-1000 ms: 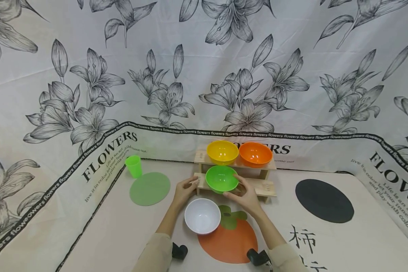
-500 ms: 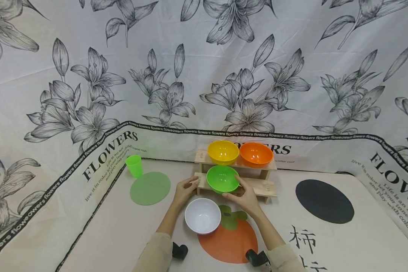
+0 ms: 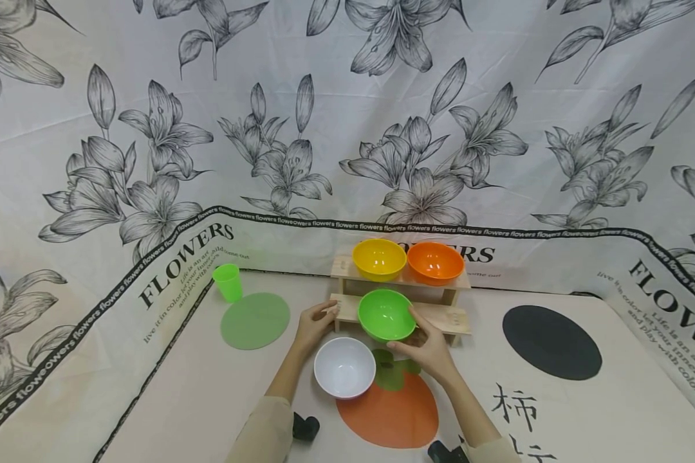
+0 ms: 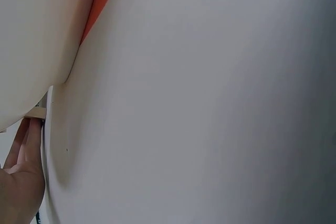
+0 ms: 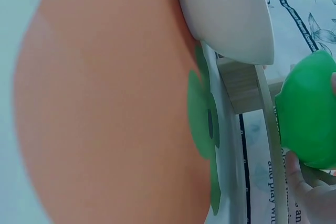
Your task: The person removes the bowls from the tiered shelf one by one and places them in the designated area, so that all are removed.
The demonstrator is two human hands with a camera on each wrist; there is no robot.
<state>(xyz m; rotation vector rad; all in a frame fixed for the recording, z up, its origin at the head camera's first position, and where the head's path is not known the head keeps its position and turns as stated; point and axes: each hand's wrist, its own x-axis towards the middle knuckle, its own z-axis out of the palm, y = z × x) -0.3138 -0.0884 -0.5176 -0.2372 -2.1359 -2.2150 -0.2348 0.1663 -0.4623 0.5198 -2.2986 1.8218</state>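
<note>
My right hand (image 3: 431, 350) grips the right side of a green bowl (image 3: 385, 315), thumb low on its wall and fingers near the rim. The bowl is at the front of the lower step of a two-step wooden stand (image 3: 440, 315); in the right wrist view the green bowl (image 5: 310, 114) shows close to the board. At the left end of that step, my left hand (image 3: 315, 326) holds the board's edge with bent fingers. The left wrist view shows this hand (image 4: 23, 182) against the wood, thumb hidden. A white bowl (image 3: 345, 368) stands between my forearms.
A yellow bowl (image 3: 379, 260) and an orange bowl (image 3: 435, 263) sit on the stand's upper step. At left are a green cup (image 3: 228, 283) and a round green patch (image 3: 255, 321). A dark oval (image 3: 553, 342) lies at right, and an orange persimmon print (image 3: 390, 415) in front.
The green bowl has come slightly toward me and to the right with my right hand during the last half second. My left hand has stayed at the stand's end.
</note>
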